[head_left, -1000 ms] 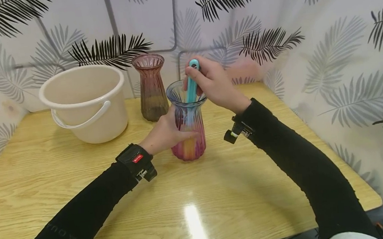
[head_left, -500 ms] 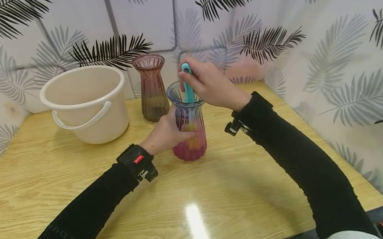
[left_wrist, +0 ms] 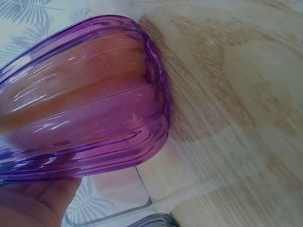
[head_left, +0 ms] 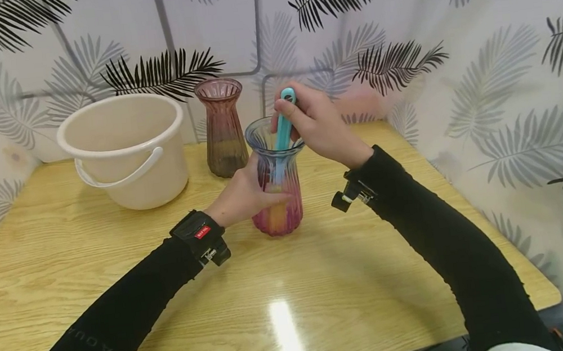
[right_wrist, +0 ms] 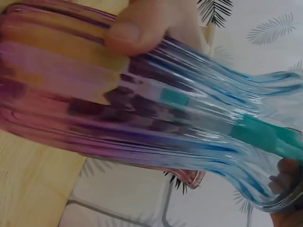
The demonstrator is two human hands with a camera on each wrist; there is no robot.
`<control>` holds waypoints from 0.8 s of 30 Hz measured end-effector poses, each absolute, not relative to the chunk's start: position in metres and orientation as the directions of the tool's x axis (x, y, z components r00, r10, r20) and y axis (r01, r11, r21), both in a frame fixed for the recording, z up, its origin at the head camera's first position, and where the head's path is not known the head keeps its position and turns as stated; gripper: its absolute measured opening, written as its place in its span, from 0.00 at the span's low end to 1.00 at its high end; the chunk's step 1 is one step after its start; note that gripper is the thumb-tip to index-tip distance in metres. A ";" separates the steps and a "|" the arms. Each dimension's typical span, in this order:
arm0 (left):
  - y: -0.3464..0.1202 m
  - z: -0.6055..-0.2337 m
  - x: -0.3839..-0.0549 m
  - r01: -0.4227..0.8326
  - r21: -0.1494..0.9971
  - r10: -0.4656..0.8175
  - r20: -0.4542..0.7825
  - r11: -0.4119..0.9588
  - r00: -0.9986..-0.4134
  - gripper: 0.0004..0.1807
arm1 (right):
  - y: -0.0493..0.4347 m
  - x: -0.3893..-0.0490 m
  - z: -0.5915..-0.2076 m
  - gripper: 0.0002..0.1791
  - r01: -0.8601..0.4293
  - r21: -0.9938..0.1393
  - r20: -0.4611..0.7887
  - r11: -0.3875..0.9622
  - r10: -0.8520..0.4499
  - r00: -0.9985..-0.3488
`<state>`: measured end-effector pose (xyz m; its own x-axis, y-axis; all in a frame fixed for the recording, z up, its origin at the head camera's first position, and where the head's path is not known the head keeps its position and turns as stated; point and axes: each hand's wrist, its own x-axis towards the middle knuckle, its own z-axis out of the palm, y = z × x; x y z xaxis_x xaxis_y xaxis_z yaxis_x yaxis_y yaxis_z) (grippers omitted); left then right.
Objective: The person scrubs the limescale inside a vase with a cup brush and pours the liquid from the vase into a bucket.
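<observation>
A ribbed glass vase (head_left: 281,221), blue at the rim and fading to pink-purple below, stands upright on the table. My left hand (head_left: 243,196) grips its middle, with the thumb across the front. My right hand (head_left: 318,124), above the rim, holds the turquoise handle of a bottle brush (head_left: 283,133) that reaches down into the vase. The handle leans right. Through the purple glass in the left wrist view shows the brush's soft orange and pink head (left_wrist: 94,71), blurred by the ribs. The left thumb (right_wrist: 135,35) lies against the glass in the right wrist view.
A second ribbed vase (head_left: 225,130), pink above and brownish below, stands close behind the left hand. To its left is a cream bucket (head_left: 159,173) with its handle hanging down in front. A patterned wall rises behind the wooden table (head_left: 214,317).
The brush handle swung left and more upright half a second ago, then came back to the right with my right hand. My left hand and the vase have stayed in place.
</observation>
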<state>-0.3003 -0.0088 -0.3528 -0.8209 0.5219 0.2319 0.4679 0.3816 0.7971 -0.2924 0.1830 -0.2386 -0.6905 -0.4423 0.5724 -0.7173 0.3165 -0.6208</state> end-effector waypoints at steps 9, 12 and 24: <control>-0.009 -0.354 -0.302 0.470 0.802 0.522 0.239 0.369 -0.819 0.63 | 0.178 -0.296 -0.241 0.07 -0.837 -0.431 0.657 0.337 -0.518 -0.547; -0.010 -0.355 -0.302 0.472 0.810 0.529 0.246 0.348 -0.812 0.61 | 0.177 -0.296 -0.235 0.09 -0.849 -0.382 0.634 0.365 -0.564 -0.528; -0.010 -0.353 -0.300 0.476 0.792 0.526 0.237 0.381 -0.816 0.61 | 0.176 -0.289 -0.229 0.13 -0.713 -0.603 0.520 0.359 -0.501 -0.692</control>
<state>-0.3001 -0.0104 -0.3534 -0.8164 0.5265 0.2373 0.4762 0.3811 0.7925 -0.2885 0.1758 -0.2285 -0.6920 -0.5007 0.5200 -0.7127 0.3590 -0.6027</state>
